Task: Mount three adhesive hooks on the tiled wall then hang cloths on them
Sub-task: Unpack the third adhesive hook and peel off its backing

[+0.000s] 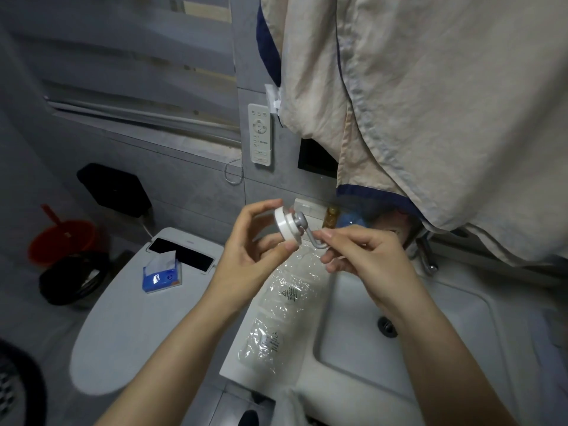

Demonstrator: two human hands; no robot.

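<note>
- Grey tiled wall (pixel 196 192) with a white remote panel (pixel 260 134) mounted on it.
- White toilet (pixel 129 315) beside a white sink (pixel 408 342).
- Dim, cool light.

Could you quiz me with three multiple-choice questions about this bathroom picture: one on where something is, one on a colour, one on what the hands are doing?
1. Where does the tissue pack lie?
A. in the sink
B. on the closed toilet lid
C. on the floor

2. What colour is the bucket by the far wall?
A. orange-red
B. green
C. white

3. How is the hook held?
A. it lies loose on the sink rim
B. one hand alone holds it
C. left hand grips the white round base, right hand pinches the metal hook end

Answers: 1 B, the blue pack sits on the lid near its hinge; 2 A, its rim and handle show orange-red; 3 C, both hands hold it in the air above the plastic bags.
</note>
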